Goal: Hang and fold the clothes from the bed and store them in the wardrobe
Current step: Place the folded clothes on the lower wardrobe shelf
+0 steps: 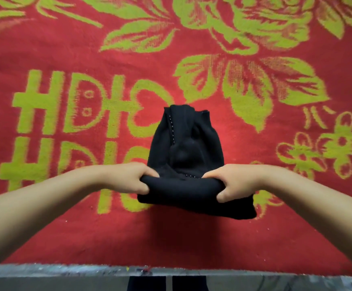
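Note:
A black garment point(186, 141) lies partly folded on the red bed cover point(128, 59), in the middle of the head view. Its near end is rolled or folded into a thick band. My left hand point(133, 177) grips the left end of that band, thumb on top and fingers curled under. At the right end, my right hand point(231, 181) holds the band the same way. A line of light stitching shows along a seam on the far part of the garment. No wardrobe or hangers are in view.
The bed cover is red with green flowers and characters and fills nearly the whole view. Its near edge point(107, 266) runs along the bottom, with a grey floor point(55, 280) below it.

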Motion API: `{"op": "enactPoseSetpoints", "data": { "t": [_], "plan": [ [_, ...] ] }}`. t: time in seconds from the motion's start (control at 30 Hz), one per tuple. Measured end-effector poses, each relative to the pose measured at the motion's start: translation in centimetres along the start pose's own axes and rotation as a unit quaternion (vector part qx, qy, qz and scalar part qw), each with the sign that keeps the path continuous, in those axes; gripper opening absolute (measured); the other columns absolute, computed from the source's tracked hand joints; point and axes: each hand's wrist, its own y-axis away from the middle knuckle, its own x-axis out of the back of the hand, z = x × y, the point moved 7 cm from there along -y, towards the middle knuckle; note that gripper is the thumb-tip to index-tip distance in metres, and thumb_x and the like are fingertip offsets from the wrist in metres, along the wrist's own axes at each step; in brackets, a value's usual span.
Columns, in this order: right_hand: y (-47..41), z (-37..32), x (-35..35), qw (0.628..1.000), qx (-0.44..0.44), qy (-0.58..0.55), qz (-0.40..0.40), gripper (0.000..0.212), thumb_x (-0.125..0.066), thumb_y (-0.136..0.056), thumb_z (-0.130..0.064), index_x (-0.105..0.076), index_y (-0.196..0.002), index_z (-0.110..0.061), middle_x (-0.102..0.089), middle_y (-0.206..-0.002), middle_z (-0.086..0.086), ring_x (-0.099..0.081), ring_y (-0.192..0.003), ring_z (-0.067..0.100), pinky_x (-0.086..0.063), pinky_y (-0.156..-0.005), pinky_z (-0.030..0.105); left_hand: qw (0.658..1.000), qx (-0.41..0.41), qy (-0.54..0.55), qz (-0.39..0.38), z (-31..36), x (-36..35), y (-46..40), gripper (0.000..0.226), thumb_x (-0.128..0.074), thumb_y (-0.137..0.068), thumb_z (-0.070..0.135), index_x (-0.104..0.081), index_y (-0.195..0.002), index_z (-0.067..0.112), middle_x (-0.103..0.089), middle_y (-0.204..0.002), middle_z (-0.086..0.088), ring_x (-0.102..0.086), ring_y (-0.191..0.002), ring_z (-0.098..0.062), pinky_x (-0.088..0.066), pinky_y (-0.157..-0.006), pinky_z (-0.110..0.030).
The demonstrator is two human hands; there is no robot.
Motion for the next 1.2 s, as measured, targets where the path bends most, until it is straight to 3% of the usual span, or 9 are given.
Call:
{"op": "enactPoseSetpoints", "data": {
  "t": [0.1,0.3,0.4,0.47,0.57,0.67,0.87,1.03,1.2],
  "plan": [
    [0.2,1.8,5.5,0.995,0.000,-0.079,0.059,0.049,-0.063,-0.080,-0.011,-0.050,-0.126,-0.022,-0.059,-0.107,-0.001,-0.057,-0.095,0.016,-0.044,-0.076,0.023,0.974,-0.038,0.175,0.138,0.2,5.3,0.5,0.025,-0.050,-0.071,0.008,-0.061,-0.093,0.009,-0.055,-0.074,0.006,-0.050,-0.066,-0.006,-0.039,-0.058,-0.020],
    [-2.2,7.6,15.5,0.927,-0.102,-0.178,0.314,0.045,-0.052,-0.089,-0.018,-0.048,-0.133,-0.027,-0.058,-0.118,-0.001,-0.059,-0.100,0.016,-0.046,-0.078,0.028,0.833,0.022,0.389,0.393,-2.4,12.4,-5.1,0.026,-0.045,-0.095,0.010,-0.055,-0.117,0.020,-0.063,-0.100,0.000,-0.060,-0.089,-0.015,-0.050,-0.077,-0.031],
    [-3.8,7.2,14.4,0.879,-0.187,-0.082,0.430,0.047,-0.040,-0.098,-0.021,-0.038,-0.145,-0.019,-0.045,-0.143,0.010,-0.041,-0.132,0.026,-0.029,-0.111,0.048,0.810,0.131,0.270,0.505,-3.7,12.1,-6.4,0.042,-0.044,-0.098,0.029,-0.040,-0.139,0.020,-0.054,-0.129,-0.008,-0.051,-0.120,-0.026,-0.039,-0.102,-0.040],
    [-4.9,4.3,11.5,0.860,-0.184,-0.001,0.476,0.050,-0.034,-0.101,-0.031,-0.029,-0.150,-0.023,-0.025,-0.157,0.006,-0.016,-0.146,0.025,-0.006,-0.113,0.061,0.813,0.121,0.047,0.568,-1.3,11.3,-6.1,0.055,-0.037,-0.098,0.036,-0.025,-0.150,0.022,-0.030,-0.154,-0.006,-0.025,-0.143,-0.024,-0.011,-0.116,-0.048],
    [-6.6,1.9,7.2,0.859,-0.180,0.074,0.473,0.054,-0.022,-0.102,-0.043,-0.009,-0.153,-0.032,0.002,-0.162,0.003,0.011,-0.148,0.027,0.010,-0.110,0.064,0.815,0.039,-0.217,0.535,3.6,7.8,-8.4,0.060,-0.024,-0.096,0.048,-0.016,-0.152,0.027,-0.008,-0.161,-0.001,-0.001,-0.148,-0.020,0.006,-0.113,-0.056],
    [-7.7,3.6,5.3,0.857,-0.214,0.031,0.468,0.054,-0.018,-0.102,-0.045,0.000,-0.152,-0.035,0.011,-0.161,0.002,0.020,-0.146,0.029,0.012,-0.109,0.064,0.851,0.091,-0.223,0.466,2.0,6.0,-10.7,0.060,-0.015,-0.097,0.055,-0.004,-0.152,0.033,0.006,-0.161,0.003,0.011,-0.148,-0.018,0.007,-0.113,-0.058],
    [-10.4,4.8,4.5,0.873,-0.186,-0.006,0.451,0.056,-0.019,-0.100,-0.047,-0.003,-0.152,-0.037,0.014,-0.161,-0.002,0.035,-0.138,0.020,0.022,-0.106,0.060,0.844,0.110,-0.257,0.457,-0.9,5.8,-12.7,0.060,-0.003,-0.092,0.059,0.007,-0.147,0.036,0.006,-0.161,0.002,0.009,-0.148,-0.020,0.005,-0.112,-0.060],
    [-9.1,4.7,5.1,0.906,-0.135,-0.043,0.399,0.055,-0.022,-0.102,-0.043,-0.002,-0.153,-0.034,0.016,-0.161,-0.001,0.027,-0.144,0.022,0.016,-0.110,0.063,0.855,0.123,-0.281,0.419,0.1,6.0,-12.0,0.062,-0.001,-0.091,0.059,0.015,-0.145,0.032,0.014,-0.160,-0.001,0.017,-0.146,-0.017,0.012,-0.112,-0.058],
    [-4.0,2.7,-0.4,0.898,-0.062,0.074,0.428,0.082,-0.053,-0.076,-0.035,-0.023,-0.152,-0.025,-0.011,-0.160,0.012,-0.003,-0.148,0.033,-0.013,-0.111,0.068,0.833,-0.118,-0.364,0.399,2.2,0.4,-7.8,0.081,-0.047,-0.087,0.052,-0.014,-0.152,0.017,-0.014,-0.159,-0.014,-0.008,-0.148,-0.025,-0.016,-0.115,-0.056]
  ]
}}
